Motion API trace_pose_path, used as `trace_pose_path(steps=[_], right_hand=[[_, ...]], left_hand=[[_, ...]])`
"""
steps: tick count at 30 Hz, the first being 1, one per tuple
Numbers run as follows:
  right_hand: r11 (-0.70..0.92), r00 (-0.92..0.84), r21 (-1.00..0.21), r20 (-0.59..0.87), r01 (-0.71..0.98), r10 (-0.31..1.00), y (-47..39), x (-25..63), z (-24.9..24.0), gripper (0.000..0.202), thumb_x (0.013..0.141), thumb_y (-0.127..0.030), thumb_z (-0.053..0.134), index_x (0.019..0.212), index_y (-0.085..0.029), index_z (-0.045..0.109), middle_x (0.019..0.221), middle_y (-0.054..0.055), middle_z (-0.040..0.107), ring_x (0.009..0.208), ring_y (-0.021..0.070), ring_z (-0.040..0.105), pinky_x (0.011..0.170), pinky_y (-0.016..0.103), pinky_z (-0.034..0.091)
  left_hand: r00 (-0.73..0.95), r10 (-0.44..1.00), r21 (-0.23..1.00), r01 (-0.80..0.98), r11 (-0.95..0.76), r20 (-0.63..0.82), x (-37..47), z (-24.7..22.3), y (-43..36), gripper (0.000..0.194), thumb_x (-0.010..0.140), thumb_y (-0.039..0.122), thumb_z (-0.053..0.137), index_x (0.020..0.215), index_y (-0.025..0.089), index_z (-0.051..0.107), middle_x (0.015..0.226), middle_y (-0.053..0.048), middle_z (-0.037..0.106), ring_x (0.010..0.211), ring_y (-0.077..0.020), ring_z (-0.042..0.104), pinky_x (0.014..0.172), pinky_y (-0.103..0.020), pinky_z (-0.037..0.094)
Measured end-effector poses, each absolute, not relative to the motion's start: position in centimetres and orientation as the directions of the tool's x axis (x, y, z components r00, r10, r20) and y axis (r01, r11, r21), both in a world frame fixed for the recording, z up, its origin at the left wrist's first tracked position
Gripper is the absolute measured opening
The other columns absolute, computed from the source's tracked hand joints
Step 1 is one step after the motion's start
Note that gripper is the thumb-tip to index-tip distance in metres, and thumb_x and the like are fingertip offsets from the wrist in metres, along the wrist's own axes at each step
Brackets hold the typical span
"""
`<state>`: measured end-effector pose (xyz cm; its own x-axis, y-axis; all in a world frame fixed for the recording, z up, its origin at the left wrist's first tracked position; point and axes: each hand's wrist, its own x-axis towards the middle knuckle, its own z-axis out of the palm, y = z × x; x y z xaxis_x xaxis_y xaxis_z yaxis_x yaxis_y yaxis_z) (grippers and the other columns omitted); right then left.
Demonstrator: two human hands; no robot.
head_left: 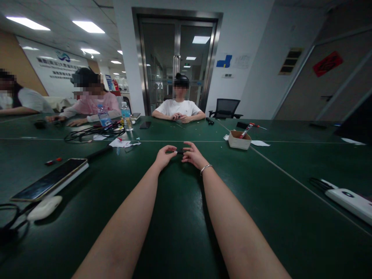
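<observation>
Out over the green table [180, 186], both of my arms reach forward and the hands nearly meet. Between them is a small black object [179, 152] with a shiny silvery end, too small to name. My left hand [166, 156] pinches its silvery end between thumb and fingertips. From the other side, my right hand [193, 155] grips the black part, with its index finger raised. A silver bracelet [206, 169] circles my right wrist. The fingers partly hide the object.
To the left lie a phone [54, 178] on a white box, a white rounded case [45, 208], tangled black cables [84, 133] and bottles [126, 116]. A small open box [239, 140] and a white device [350, 199] are to the right. People sit across the table.
</observation>
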<state>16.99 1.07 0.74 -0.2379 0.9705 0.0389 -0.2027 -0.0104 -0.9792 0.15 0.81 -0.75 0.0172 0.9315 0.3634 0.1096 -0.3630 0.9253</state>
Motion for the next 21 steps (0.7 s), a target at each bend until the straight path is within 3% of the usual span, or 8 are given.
trace_pose_path(steps=[4, 6, 10, 14, 18, 21], right_hand=[[-0.065, -0.253, -0.993, -0.038, -0.101, 0.967, 0.99, 16.89, 1.03, 0.02, 0.086, -0.022, 0.053, 0.105, -0.016, 0.051, 0.068, 0.001, 0.06, 0.039, 0.0064, 0.053, 0.04, 0.02, 0.051], [-0.049, -0.267, -0.998, -0.036, -0.041, 0.963, 1.1, 16.81, 1.04, 0.015, 0.085, -0.019, 0.053, 0.1, -0.015, 0.054, 0.066, 0.001, 0.06, 0.036, 0.0057, 0.05, 0.036, 0.018, 0.048], [-0.025, -0.263, -0.993, 0.006, -0.116, 0.965, 1.37, 16.78, 0.84, 0.036, 0.078, -0.013, 0.058, 0.11, -0.024, 0.048, 0.075, -0.003, 0.06, 0.043, 0.0066, 0.056, 0.045, 0.023, 0.055], [-0.037, -0.257, -0.999, -0.038, 0.009, 0.966, 1.58, 16.68, 0.65, 0.015, 0.085, -0.023, 0.051, 0.099, -0.017, 0.052, 0.065, -0.001, 0.059, 0.033, 0.0049, 0.047, 0.032, 0.017, 0.045], [-0.003, -0.275, -0.996, 0.022, -0.09, 0.961, 1.54, 16.66, 0.71, 0.038, 0.078, -0.013, 0.06, 0.111, -0.027, 0.048, 0.077, -0.004, 0.061, 0.036, 0.0033, 0.05, 0.042, 0.021, 0.053], [-0.069, -0.257, -0.993, -0.043, -0.091, 0.965, 1.56, 16.69, 0.7, 0.022, 0.086, -0.029, 0.056, 0.104, -0.019, 0.051, 0.066, -0.001, 0.06, 0.037, 0.0055, 0.051, 0.042, 0.023, 0.054]], left_hand=[[0.02, 0.933, 0.925, 0.126, -0.359, 0.36, 0.12, -0.82, 0.82, 0.024, 0.063, 0.021, 0.07, 0.086, 0.017, 0.066, 0.088, -0.006, 0.066, 0.088, -0.0179, 0.06, 0.089, -0.036, 0.043], [0.023, 0.939, 0.932, 0.121, -0.342, 0.342, 0.1, -0.85, 0.83, 0.023, 0.063, 0.02, 0.07, 0.086, 0.017, 0.066, 0.089, -0.006, 0.066, 0.088, -0.018, 0.06, 0.088, -0.036, 0.044], [-0.003, 0.957, 0.955, 0.078, -0.287, 0.288, 0.04, -1.04, 1.05, 0.023, 0.063, 0.02, 0.07, 0.085, 0.017, 0.067, 0.089, -0.006, 0.065, 0.088, -0.0185, 0.06, 0.084, -0.035, 0.046], [-0.001, 0.967, 0.966, 0.037, -0.254, 0.254, -0.04, -1.35, 1.38, 0.026, 0.062, 0.019, 0.071, 0.088, 0.017, 0.066, 0.087, -0.006, 0.065, 0.085, -0.0175, 0.059, 0.079, -0.032, 0.047], [-0.025, 0.975, 0.975, -0.011, -0.221, 0.22, -0.08, -1.48, 1.55, 0.028, 0.061, 0.02, 0.071, 0.088, 0.017, 0.066, 0.084, -0.006, 0.063, 0.08, -0.0159, 0.059, 0.075, -0.03, 0.048], [-0.007, 0.978, 0.978, -0.025, -0.209, 0.209, -0.09, -1.44, 1.52, 0.029, 0.06, 0.021, 0.072, 0.087, 0.017, 0.066, 0.084, -0.005, 0.063, 0.079, -0.0151, 0.058, 0.075, -0.031, 0.047]])
